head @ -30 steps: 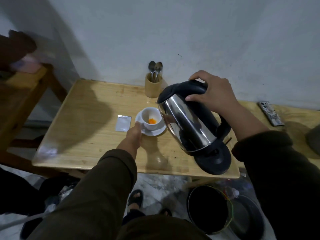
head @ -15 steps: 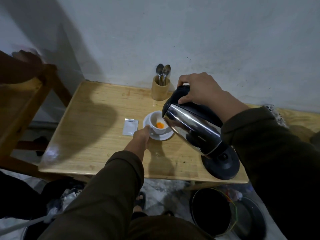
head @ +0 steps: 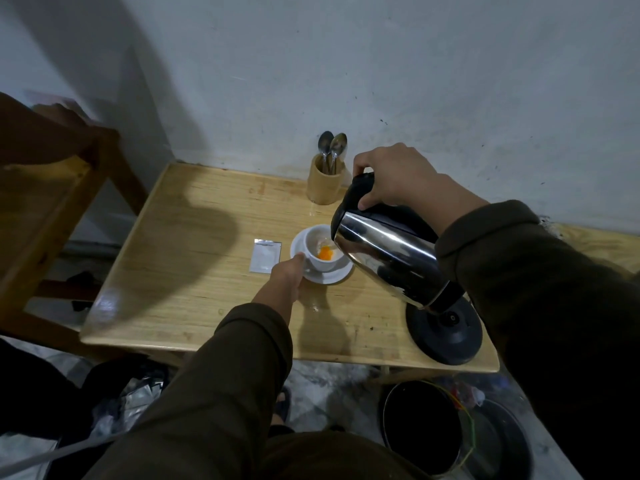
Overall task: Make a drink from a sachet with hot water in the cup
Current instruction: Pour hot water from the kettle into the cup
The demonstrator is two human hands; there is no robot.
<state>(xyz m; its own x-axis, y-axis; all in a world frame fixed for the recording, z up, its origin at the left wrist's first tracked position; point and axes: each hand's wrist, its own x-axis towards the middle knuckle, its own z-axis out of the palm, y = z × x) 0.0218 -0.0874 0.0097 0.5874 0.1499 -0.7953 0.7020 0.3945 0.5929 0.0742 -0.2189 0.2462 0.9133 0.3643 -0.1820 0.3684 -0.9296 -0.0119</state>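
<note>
A white cup [head: 320, 261] with orange powder in its bottom stands on a white saucer [head: 337, 276] on the wooden table [head: 194, 271]. My left hand [head: 285, 280] holds the saucer's near-left rim. My right hand [head: 398, 176] grips the black handle of a steel kettle [head: 388, 259], tilted with its spout over the cup's right rim. The kettle's black base [head: 446, 336] sits on the table below it. A silver sachet [head: 265, 255] lies flat left of the saucer.
A bamboo holder [head: 325, 183] with two spoons stands at the back by the wall. A wooden chair [head: 45, 202] is to the left. Under the table's right end sit a black bucket [head: 424, 424] and a dark lid.
My right hand has tipped the kettle further and brought its spout over the cup. My left hand has stayed on the saucer.
</note>
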